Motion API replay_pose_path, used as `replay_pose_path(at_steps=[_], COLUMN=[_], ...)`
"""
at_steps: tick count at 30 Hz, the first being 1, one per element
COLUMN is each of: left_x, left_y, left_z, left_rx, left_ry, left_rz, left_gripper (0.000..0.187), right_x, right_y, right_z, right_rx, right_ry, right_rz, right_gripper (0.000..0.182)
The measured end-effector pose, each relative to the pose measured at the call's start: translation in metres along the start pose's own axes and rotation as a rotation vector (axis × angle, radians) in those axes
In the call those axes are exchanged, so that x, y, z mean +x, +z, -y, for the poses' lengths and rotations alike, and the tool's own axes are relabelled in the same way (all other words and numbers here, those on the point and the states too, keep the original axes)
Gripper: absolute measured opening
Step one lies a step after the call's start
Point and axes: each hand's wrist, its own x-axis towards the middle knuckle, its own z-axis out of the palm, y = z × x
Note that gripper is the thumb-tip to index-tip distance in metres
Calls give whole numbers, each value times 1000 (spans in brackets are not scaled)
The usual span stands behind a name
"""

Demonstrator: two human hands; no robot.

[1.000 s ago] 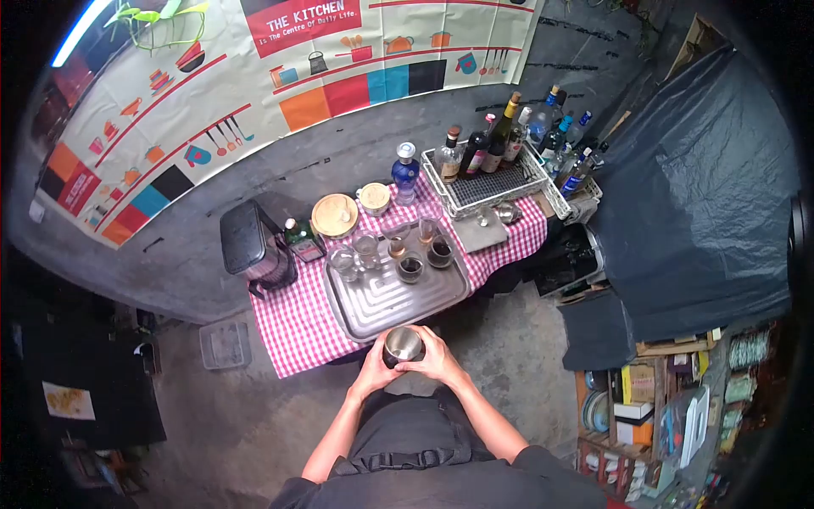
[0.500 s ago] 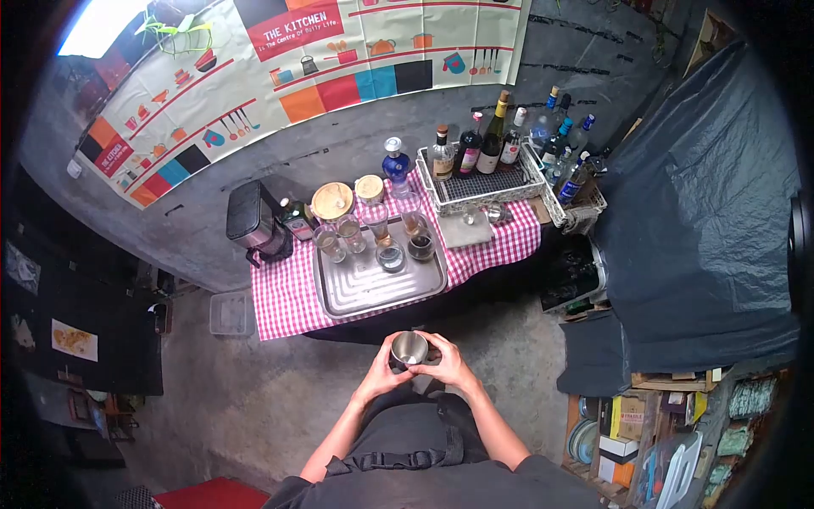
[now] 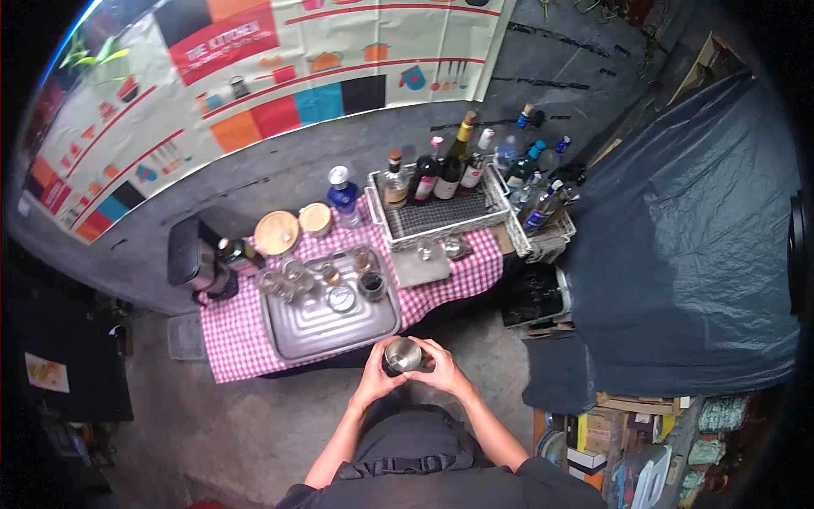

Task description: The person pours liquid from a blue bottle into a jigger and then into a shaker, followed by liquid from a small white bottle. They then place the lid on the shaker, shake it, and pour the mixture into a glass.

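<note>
Both my hands are wrapped around a metal cup [image 3: 403,354], held in front of my body just beyond the table's near edge. From the left side, my left hand [image 3: 375,379] closes on it, while my right hand [image 3: 441,373] grips the opposite side. The cup's open top faces up toward me, and its shiny inner wall shows. Nearest to the hands is a metal tray [image 3: 339,329] on the table, carrying several glasses, among them a glass with dark contents [image 3: 370,287] and a round clear glass [image 3: 341,298].
A red-checked tablecloth [image 3: 231,333] covers the table. Behind the tray stand wooden-lidded jars [image 3: 277,233], a blue bottle [image 3: 343,199] and a black appliance [image 3: 195,254]. At the right, a white wicker basket [image 3: 441,232] holds several bottles. A dark plastic sheet [image 3: 670,254] hangs farther right.
My view has turned, so the table and its things now sit farther left in the picture. My hands still hold the metal cup, which seems slightly more tilted.
</note>
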Motion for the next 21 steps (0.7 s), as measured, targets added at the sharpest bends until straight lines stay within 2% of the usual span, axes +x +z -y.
replay_pose_path(at_steps=[5, 7, 9, 11, 13, 15, 21], left_x=[60, 79, 99, 111, 121, 130, 155], left_y=[23, 26, 27, 30, 33, 37, 60], left_z=[-6, -8, -13, -7, -3, -3, 3], left_rx=[155, 186, 160, 150, 181, 179, 154], left_ry=[-10, 3, -107, -112, -108, -123, -246], left_rz=[21, 23, -4, -45, -105, -125, -297], left_gripper=[87, 86, 85, 86, 87, 86, 87], right_x=[28, 39, 54, 73, 95, 121, 201], right_y=[-50, -66, -81, -97, -113, -133, -172], right_z=[-11, -15, -23, -40, -56, -72, -106], right_rx=[-35, 89, 170, 145, -21, -333, -622], right_ry=[114, 151, 191, 262, 236, 40, -97], right_rz=[-23, -50, -106, -191, -305, -381, -265], right_gripper=[83, 78, 67, 64, 59, 60, 93])
